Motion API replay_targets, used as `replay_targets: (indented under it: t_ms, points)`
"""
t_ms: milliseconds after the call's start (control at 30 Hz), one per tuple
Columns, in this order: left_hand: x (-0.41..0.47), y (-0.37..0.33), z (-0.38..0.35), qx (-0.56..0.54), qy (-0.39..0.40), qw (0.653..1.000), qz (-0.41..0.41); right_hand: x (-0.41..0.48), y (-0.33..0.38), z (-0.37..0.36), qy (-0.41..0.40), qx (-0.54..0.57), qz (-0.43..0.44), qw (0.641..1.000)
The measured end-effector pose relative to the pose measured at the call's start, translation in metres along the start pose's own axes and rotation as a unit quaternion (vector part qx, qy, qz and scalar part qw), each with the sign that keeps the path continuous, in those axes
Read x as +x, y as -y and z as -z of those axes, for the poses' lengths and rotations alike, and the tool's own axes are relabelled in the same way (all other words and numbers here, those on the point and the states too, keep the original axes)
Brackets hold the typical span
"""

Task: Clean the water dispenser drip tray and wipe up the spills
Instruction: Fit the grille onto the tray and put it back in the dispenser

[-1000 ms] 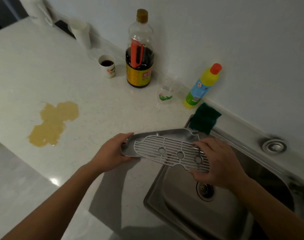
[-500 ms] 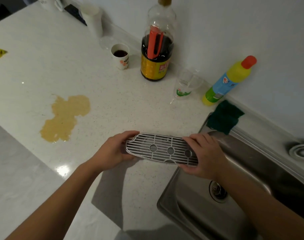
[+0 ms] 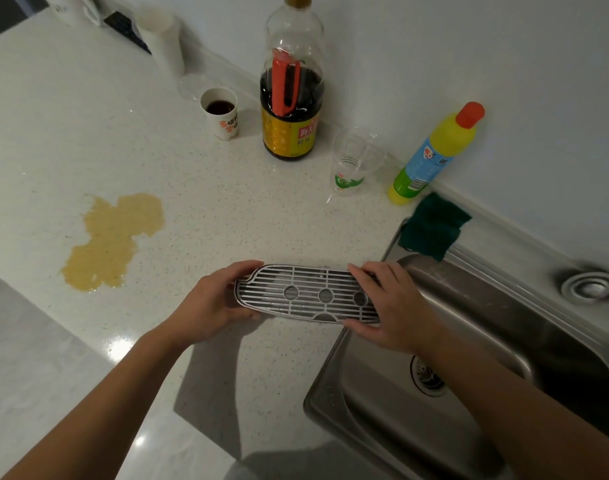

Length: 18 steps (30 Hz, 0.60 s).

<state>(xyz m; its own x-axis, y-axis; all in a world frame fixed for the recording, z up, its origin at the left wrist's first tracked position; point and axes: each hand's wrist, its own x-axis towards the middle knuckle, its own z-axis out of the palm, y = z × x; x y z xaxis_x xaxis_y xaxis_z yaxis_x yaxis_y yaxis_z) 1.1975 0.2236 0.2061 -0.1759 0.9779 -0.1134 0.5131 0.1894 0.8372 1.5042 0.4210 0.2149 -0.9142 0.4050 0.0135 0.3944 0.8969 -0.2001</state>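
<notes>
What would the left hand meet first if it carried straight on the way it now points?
The drip tray the left hand grips; beyond that, probably the clear cup, though depth is unclear.

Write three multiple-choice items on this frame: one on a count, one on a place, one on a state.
1. How many round holes show in the drip tray grille?
A) one B) three C) six
2. Where does the green sponge lie?
A) over the sink's back corner rim B) on the drip tray C) down in the basin
3. How is the drip tray held?
A) untouched in the basin B) by one hand alone C) by both hands, one at each end

Answers:
1 B: three circles sit in a row.
2 A: the sponge overlaps the rim beside the yellow bottle.
3 C: the left hand and right hand grip its ends.
</notes>
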Motion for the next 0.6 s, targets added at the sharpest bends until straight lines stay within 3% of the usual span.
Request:
replay_targets:
  t_ms: [133, 300, 600]
  points:
    - [-0.001, 0.0, -0.001, 0.001, -0.005, 1.0, 0.01, -0.001, 0.004, 0.005, -0.002, -0.007, -0.004, 1.0]
    - [-0.001, -0.001, -0.001, -0.007, -0.006, 1.0, 0.008, 0.014, 0.041, 0.011, -0.09, -0.022, 0.011, 0.996]
    - [-0.002, -0.001, 0.0, -0.005, -0.002, 1.0, -0.002, 0.028, 0.074, -0.003, -0.037, -0.039, -0.065, 0.996]
